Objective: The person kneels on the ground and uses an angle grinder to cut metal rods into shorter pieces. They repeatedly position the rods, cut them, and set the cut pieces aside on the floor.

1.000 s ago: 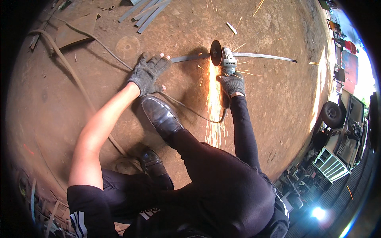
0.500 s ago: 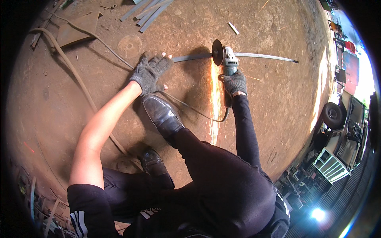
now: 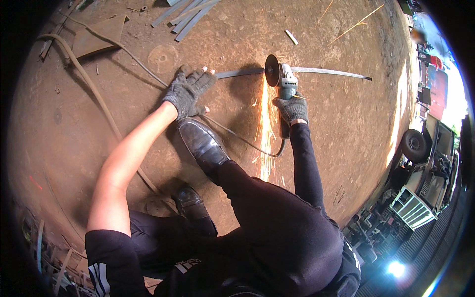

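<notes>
As I watch remotely, my right hand (image 3: 293,107) grips the grinder (image 3: 288,80), my left hand (image 3: 185,92) splayed at the bar (image 3: 329,73).

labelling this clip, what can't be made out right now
Head view: left end of the metal bar, covered by the left hand.
Head view: where the disc meets the bar, hidden by the disc.
Head view: part of the angle grinder, covered by the right hand.
Head view: ends of some loose strips, cut off by the top edge.
</notes>
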The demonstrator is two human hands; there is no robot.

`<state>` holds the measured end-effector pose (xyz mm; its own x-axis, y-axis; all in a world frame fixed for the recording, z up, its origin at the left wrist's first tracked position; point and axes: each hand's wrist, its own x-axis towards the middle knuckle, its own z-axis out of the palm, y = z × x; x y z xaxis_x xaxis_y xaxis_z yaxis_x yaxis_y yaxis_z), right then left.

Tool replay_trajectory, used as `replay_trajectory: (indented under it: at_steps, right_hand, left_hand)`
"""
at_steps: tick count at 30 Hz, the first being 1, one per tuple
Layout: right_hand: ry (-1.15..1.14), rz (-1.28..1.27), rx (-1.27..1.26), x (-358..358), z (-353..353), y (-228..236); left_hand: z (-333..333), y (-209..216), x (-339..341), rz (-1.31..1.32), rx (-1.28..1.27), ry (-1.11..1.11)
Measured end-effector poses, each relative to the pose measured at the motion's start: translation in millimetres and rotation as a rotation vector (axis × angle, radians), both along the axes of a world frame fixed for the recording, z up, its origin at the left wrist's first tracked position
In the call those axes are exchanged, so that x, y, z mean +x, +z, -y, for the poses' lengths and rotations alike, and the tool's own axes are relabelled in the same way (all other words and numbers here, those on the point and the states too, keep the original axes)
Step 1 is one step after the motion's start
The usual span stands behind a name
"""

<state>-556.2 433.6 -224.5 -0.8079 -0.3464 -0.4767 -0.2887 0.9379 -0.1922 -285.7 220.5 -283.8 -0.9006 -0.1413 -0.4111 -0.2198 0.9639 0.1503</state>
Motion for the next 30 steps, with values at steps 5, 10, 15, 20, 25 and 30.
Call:
replay_trajectory:
  at_steps: [5,10,15,20,25,30]
  right_hand:
    - [0.046,0.053,-0.069,-15.5,6.3,-4.4]
    - [-0.038,0.070,-0.024,-10.0,3.4,-3.9]
    - [-0.075,0.067,0.015,-3.5,3.2,3.3]
    - [-0.038,0.026,0.062,-7.7,16.5,-0.3]
    - [0.031,-0.006,-0.010,-14.5,8.3,-1.4]
    - [-0.001,0.021,0.029,2.4,7.8,12.9]
  left_hand:
    - [-0.8,-4.4,-2.1,-0.011,-0.004,-0.005]
    - [-0.6,-2.7,-0.7,-0.010,0.008,0.000]
    - [0.0,-2.6,-0.1,-0.008,0.025,0.008]
    - [0.1,-2.2,-0.7,-0.003,0.020,0.009]
    - [-1.7,-5.8,-1.9,-0.074,0.002,0.005]
    - [0.1,-4.0,2.4,-0.043,0.018,0.013]
